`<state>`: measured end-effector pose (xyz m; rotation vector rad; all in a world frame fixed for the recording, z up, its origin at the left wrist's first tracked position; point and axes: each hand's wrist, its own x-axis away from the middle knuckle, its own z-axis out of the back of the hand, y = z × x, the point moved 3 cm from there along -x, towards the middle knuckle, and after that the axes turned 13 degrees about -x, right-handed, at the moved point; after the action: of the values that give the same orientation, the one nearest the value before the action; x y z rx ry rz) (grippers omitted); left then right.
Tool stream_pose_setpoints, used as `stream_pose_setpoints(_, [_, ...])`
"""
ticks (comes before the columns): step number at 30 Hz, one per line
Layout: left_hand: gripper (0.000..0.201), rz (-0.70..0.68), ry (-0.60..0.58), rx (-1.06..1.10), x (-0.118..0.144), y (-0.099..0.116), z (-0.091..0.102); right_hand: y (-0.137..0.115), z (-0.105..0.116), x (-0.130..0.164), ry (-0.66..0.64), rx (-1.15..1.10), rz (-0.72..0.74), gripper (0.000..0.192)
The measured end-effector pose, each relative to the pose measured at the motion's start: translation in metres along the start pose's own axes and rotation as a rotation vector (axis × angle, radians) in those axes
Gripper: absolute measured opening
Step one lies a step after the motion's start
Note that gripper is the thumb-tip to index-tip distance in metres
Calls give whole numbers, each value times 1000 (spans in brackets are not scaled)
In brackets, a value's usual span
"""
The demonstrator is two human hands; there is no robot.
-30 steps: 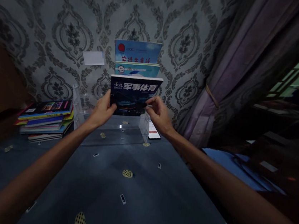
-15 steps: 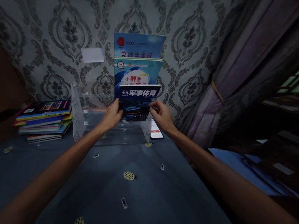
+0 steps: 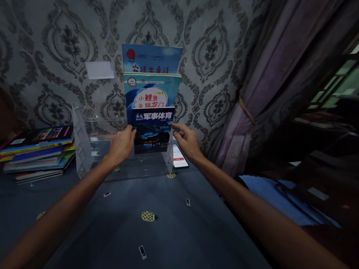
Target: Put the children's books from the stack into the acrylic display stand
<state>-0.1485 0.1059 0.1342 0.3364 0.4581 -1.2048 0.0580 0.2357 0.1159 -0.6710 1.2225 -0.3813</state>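
Observation:
A dark blue book (image 3: 152,136) stands upright in the front of a clear acrylic tiered rack (image 3: 126,169). My left hand (image 3: 122,144) is closed on its left edge, with the thumb near the cover. At the right edge, my right hand (image 3: 187,142) pinches the book with thumb and index finger near its upper corner. Behind it, in higher tiers, stand a light blue book (image 3: 168,92) with red lettering and, farthest back, a taller blue book (image 3: 162,57). The front book covers their lower parts.
A pile of books (image 3: 39,151) lies left of the rack. A phone (image 3: 180,158) with a lit screen lies behind the rack's right side. A tied curtain (image 3: 241,128) hangs at the right, and a blue cloth (image 3: 266,196) lies beyond the table's right edge.
The dark blue book has gone down into the rack's front tier, showing more of the light blue book's cover. Both hands moved with it. The whole view has shifted slightly right.

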Motion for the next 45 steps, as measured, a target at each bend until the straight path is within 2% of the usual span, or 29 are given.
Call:
stream_pose_setpoints(6, [39, 49, -18, -34, -6, 1, 0, 4, 0, 0, -3, -35, -46, 38])
stream_pose_setpoints(17, [37, 34, -29, -157, -1, 8, 11, 5, -1, 4, 6, -51, -28, 35])
stream_pose_setpoints(30, [37, 51, -30, -37, -1, 3, 6, 0, -5, 2, 37, -69, -62, 38])
stream_pose_setpoints(45, [39, 42, -78, -115, 1, 5, 8, 6, -1, 11, 27, -182, -100, 33])
